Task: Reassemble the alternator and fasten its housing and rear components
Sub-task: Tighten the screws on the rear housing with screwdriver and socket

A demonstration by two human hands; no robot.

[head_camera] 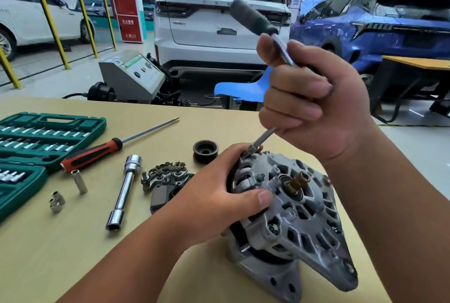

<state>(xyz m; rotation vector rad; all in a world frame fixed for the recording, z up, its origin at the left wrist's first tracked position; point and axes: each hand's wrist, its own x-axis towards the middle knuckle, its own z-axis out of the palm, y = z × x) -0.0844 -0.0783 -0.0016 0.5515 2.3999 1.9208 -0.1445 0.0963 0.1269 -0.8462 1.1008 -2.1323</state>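
Left hand wraps the alternator, thumb flat on its face; we judge this braces it against the turning force. It sits on the tan table, lower right of frame. Right hand is curled round a ratchet, dark handle blurred above, thin steel extension running down to a socket seated at the alternator's upper edge, likely on a through-bolt. We see cast grey metal with vent slots and a brassy shaft at centre. Dark grooved pulley and rectifier plate lie just left, not yet fitted.
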